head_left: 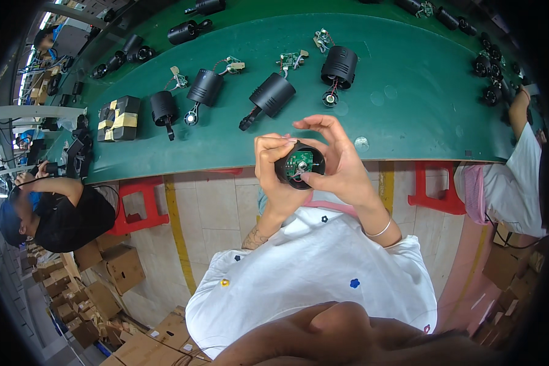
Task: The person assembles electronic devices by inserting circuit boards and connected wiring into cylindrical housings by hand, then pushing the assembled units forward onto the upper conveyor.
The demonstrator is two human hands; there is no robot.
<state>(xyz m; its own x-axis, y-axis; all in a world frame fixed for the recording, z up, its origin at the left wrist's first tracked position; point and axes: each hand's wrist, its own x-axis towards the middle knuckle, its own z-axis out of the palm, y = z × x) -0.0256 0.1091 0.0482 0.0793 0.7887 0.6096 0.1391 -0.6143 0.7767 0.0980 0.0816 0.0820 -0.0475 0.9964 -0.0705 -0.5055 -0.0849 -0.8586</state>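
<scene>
Close to the table's near edge, my left hand (269, 166) is wrapped round a black cylindrical housing (282, 173) with its open end up. Inside the housing sits a green circuit board (299, 162) with a small round silver part at its middle and thin wires beside it. My right hand (343, 166) grips the housing's right side, its thumb pressing at the lower inner rim by the board. The right index finger arches up, apart from the rim. Beyond my hands lies another black housing (272, 95), its board (291, 60) hanging out on wires.
On the green table (402, 122) lie several similar housings, one at the right (339, 66). A black block with yellow tape (118, 119) is at the left. Co-workers sit on both sides, near red stools (137, 204). Cardboard boxes (123, 268) stand on the floor.
</scene>
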